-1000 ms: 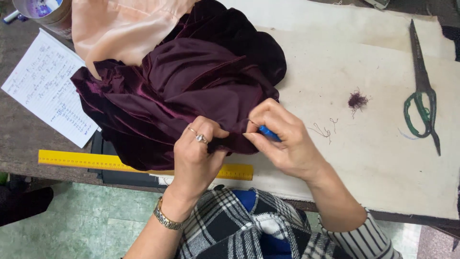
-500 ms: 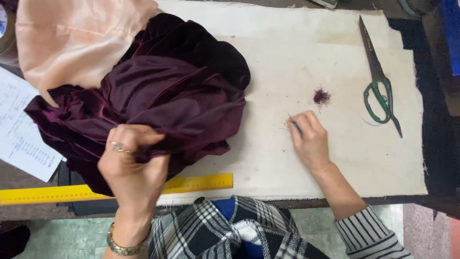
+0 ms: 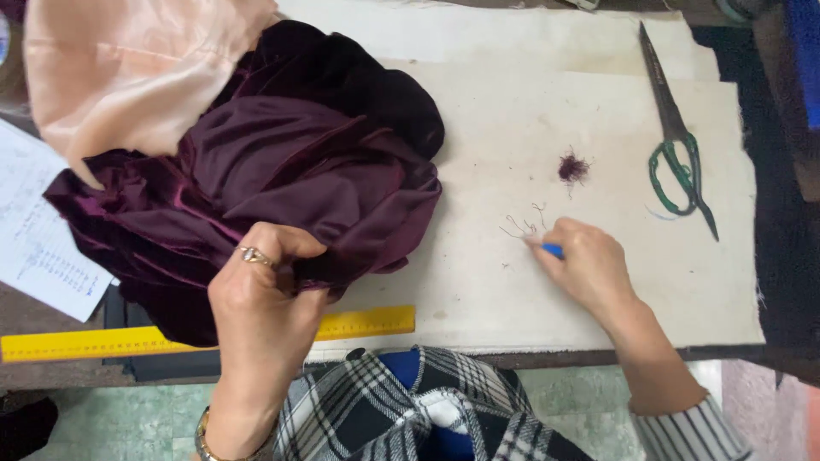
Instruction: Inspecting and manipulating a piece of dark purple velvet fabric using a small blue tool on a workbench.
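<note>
The right hand (image 3: 589,269) has slid rightward, blue tool (image 3: 552,250) pointing left (toward threads (image 3: 525,224)).

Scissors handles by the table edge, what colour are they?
Green, on the long metal scissors, clearest in the head view.

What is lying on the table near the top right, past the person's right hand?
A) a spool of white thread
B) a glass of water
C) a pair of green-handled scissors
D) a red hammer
C: a pair of green-handled scissors lies on the pale cloth-covered table, up and to the right of the right hand, with its long blades pointing away from the person.
</note>
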